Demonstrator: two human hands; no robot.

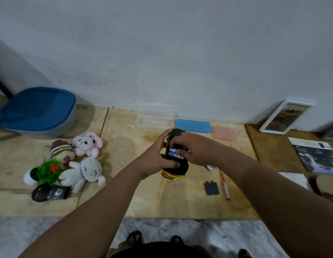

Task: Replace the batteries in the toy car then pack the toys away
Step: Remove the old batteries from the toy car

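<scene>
The gold and black toy car (174, 173) lies upside down in the middle of the wooden table. My left hand (158, 155) grips its left side. The fingers of my right hand (191, 148) press on a battery (173, 155) in the car's open compartment, where blue and white batteries show. The black battery cover (211, 188) lies on the table to the right, beside a red screwdriver (225, 186). A loose battery (209, 167) peeks out under my right wrist. Plush toys (84, 168) and a black remote (50, 192) lie at the left.
A grey tub with a blue lid (38, 111) stands at the back left. A clear case (155, 118), a blue case (193, 125) and a pink case (223, 133) sit along the wall. A framed picture (284, 116) leans at the right, near a booklet (316, 155).
</scene>
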